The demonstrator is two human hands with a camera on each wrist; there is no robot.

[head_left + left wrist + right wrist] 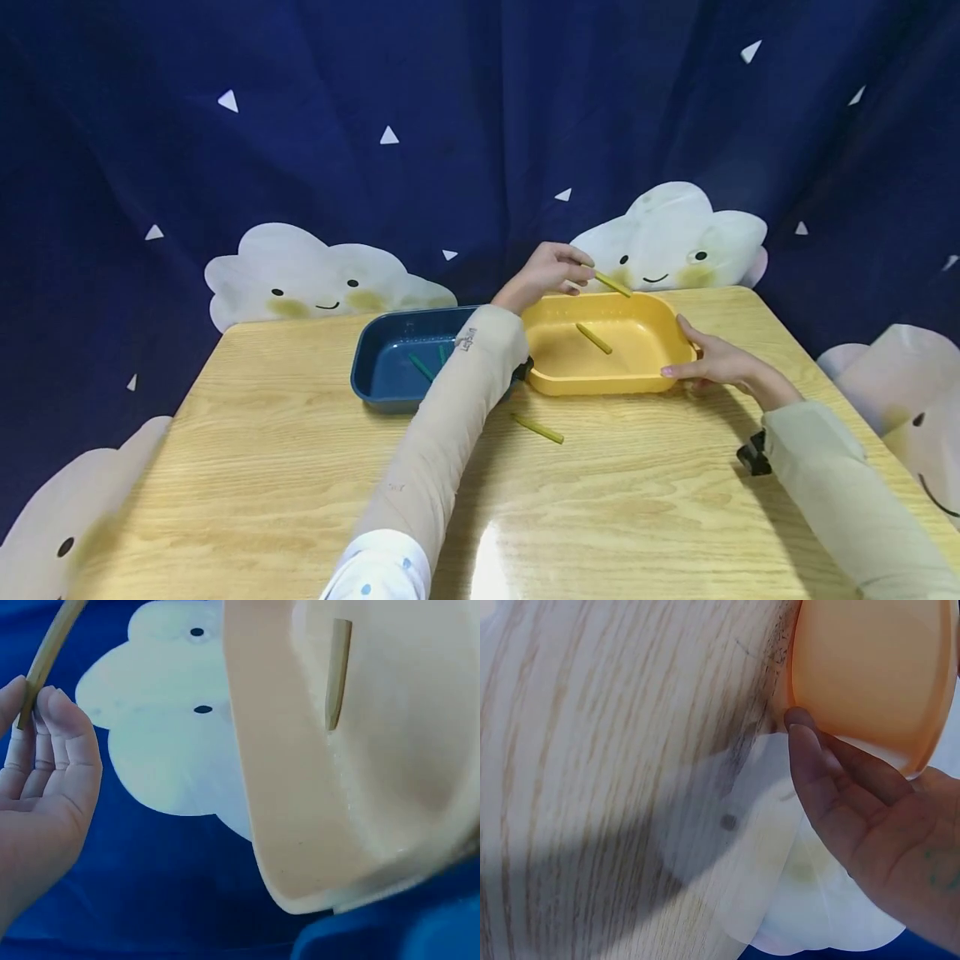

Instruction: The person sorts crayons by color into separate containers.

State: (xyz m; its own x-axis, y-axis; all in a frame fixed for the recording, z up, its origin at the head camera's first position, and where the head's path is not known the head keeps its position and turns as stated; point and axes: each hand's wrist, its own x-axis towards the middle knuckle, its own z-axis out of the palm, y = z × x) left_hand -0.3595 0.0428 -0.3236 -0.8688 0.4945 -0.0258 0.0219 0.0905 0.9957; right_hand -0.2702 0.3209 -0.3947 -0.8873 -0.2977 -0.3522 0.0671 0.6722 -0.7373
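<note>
My left hand (551, 268) hovers above the back rim of the yellow tray (600, 385) and pinches a yellow crayon (612, 284) between thumb and fingers. The left wrist view also shows this crayon (51, 652), its lower end at the fingertips. One more yellow crayon (594, 338) lies on the tray's floor. At the tray's right end, my right hand (716, 362) grips the wall and rim; in the right wrist view its fingers (810, 761) lie against the outside of the tray. A third yellow crayon (538, 428) rests on the table in front of the tray.
Left of the yellow tray stands a dark blue tray (382, 358) with green crayons (422, 367) inside, partly hidden by my left forearm. Both trays stand near the back of the wooden table (262, 450). Behind it hangs a blue curtain (450, 150) with clouds.
</note>
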